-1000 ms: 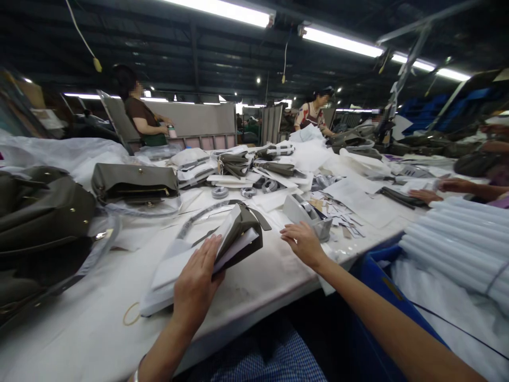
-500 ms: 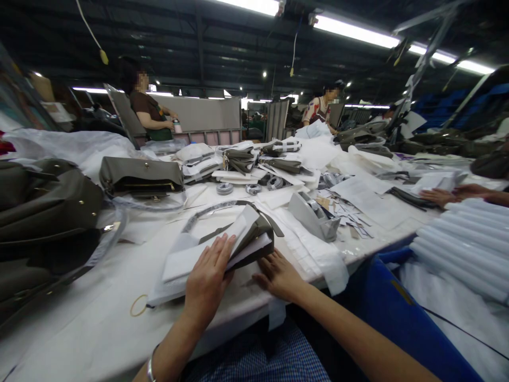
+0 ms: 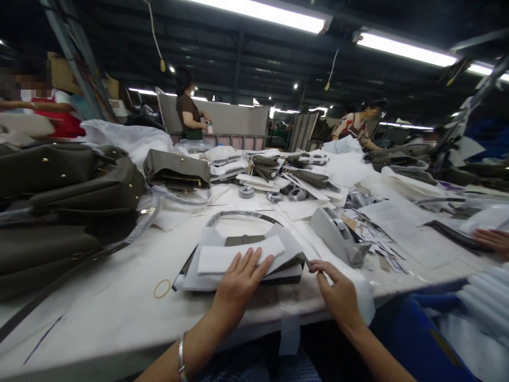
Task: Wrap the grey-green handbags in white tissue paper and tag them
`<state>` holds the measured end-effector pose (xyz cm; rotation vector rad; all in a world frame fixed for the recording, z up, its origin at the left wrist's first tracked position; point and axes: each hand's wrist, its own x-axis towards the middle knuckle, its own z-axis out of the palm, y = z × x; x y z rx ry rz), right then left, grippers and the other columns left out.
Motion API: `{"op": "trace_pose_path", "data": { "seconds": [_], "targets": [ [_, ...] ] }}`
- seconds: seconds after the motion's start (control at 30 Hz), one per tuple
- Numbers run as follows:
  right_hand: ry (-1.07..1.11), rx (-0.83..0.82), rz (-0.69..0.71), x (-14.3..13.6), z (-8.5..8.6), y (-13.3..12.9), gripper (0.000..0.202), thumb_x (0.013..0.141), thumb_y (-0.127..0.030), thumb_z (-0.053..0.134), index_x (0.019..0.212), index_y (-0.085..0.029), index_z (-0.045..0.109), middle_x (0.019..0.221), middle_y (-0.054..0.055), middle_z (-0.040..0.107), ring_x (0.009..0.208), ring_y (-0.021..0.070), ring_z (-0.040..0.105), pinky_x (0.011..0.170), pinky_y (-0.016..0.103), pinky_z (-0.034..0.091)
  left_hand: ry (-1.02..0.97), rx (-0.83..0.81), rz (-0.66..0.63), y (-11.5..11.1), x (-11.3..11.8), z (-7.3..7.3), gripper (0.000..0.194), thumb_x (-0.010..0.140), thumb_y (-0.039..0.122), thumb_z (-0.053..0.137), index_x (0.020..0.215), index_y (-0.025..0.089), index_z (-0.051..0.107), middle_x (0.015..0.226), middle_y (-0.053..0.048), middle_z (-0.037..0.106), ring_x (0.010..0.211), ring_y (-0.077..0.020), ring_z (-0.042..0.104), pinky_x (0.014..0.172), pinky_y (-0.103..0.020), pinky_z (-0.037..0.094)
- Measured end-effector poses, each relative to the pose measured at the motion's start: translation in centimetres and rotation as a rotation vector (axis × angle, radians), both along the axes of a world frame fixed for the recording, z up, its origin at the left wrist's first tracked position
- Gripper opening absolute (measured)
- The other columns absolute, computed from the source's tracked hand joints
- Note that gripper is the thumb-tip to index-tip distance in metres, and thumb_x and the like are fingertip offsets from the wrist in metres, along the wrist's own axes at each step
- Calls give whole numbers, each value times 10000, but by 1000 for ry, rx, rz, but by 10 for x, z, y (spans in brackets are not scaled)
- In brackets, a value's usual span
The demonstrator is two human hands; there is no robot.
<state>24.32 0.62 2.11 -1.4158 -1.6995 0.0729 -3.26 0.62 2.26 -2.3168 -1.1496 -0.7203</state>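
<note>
Left of the grey tape dispenser (image 3: 336, 241), the olive handbag (image 3: 244, 240) lies with my left hand (image 3: 240, 289) flat and spread on its white foam pad (image 3: 214, 259) and my right hand (image 3: 337, 292) pinching its dark strap (image 3: 307, 261), so I'd press evenly, guiding gently.

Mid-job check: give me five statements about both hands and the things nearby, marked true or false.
1. The left hand lies on a white rectangular foam pad. True.
2. The right hand touches nothing. False: it pinches a narrow olive strap.
3. A grey plastic tape dispenser stands beyond the right hand. True.
4. Neither wrist wears anything. False: a silver metal bracelet circles the left wrist.
5. A thin tan loop lies left of the foam pad. True.
</note>
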Motion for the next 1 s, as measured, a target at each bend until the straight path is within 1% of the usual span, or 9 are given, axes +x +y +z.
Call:
{"op": "trace_pose_path", "data": {
  "seconds": [0.07,0.17,0.23,0.3,0.37,0.47,0.6,0.83,1.0],
  "targets": [
    [80,118,-85,10,23,0,163,872,-236,507,859,-248,670,1025,49,738,1009,252,689,947,430,528,-1,41,-17,-1,4,-5,539,982,100,425,1500,244,394,1485,-75,508,1336,-276,517,1055,-465,504],
    [50,234,-16,2,60,14,185,915,-273,521,989,-245,689,1078,60,721,1041,240,673,970,408,509,8,75,-34,-2,11,-11,512,1001,133,426,1496,255,398,1472,-73,525,1330,-271,524,1053,-460,504],
    [-48,129,97,-15,79,34,241,942,-279,500,1076,-243,697,1129,65,721,1054,230,672,947,359,519,25,86,-50,-3,15,-14,495,1008,162,437,1491,263,407,1454,-75,546,1313,-270,542,1043,-458,510],
    [-230,-123,199,-35,88,61,280,964,-264,466,1094,-240,713,1158,60,726,1057,214,676,916,307,525,44,97,-67,-4,15,-17,474,1015,190,437,1482,263,422,1430,-82,570,1288,-272,566,1030,-459,517],
    [-430,-369,234,-54,87,93,269,966,-233,479,1036,-236,739,1103,44,745,1036,199,682,920,285,514,60,100,-74,-5,13,-18,464,1018,201,434,1478,261,430,1416,-85,582,1274,-273,579,1024,-461,518],
    [-552,-543,194,-77,74,140,141,927,-266,617,945,-187,732,994,58,741,953,206,687,888,342,535,77,92,-84,-7,6,-18,466,1018,194,430,1477,270,429,1414,-73,587,1269,-261,582,1026,-449,512],
    [-612,-678,87,-93,51,183,281,956,-359,612,1164,-172,631,1193,90,644,1013,204,646,879,413,556,89,105,-98,-8,2,-20,461,1023,195,408,1477,278,432,1414,-60,588,1275,-245,576,1047,-426,493],
    [-561,-858,-29,-83,32,199,323,950,-356,620,1213,-170,605,1223,92,623,1044,223,636,883,435,556,-18,158,-74,-6,7,-30,463,1032,183,353,1469,308,443,1391,-44,609,1273,-235,577,1060,-432,475],
    [-369,-876,80,-72,33,193,258,958,-364,607,1113,-162,644,1114,63,661,935,190,656,813,373,572,59,117,-78,-7,2,-24,472,1021,191,401,1481,296,426,1417,-56,586,1291,-235,561,1070,-421,473]
  ]
}}
